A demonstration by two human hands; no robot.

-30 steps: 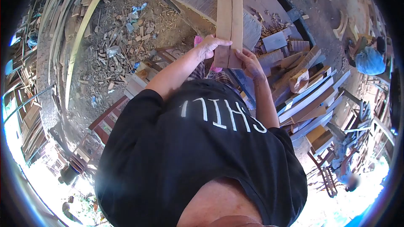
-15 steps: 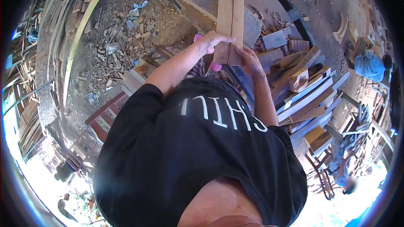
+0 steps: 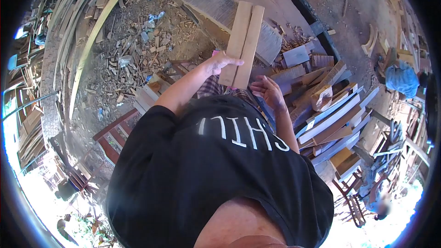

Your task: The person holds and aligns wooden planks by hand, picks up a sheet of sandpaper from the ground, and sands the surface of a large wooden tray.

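From here, the left hand (image 3: 219, 63) pinches two boards (image 3: 235, 48) beyond the black shirt (image 3: 220, 160); their long axis runs outward, leaning right; the right hand (image 3: 270, 91), loosely spread, hovers beside their near end.

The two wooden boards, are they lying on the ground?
No, the left hand is holding the two wooden boards, with its thumb across the front of them.

Our 2 arms (image 3: 180, 88) reach forward; our left hand (image 3: 220, 62) grips, thumb pointing rightward, while our right hand (image 3: 269, 93) hovers with fingers (image 3: 260, 85) loosely bent and parted.
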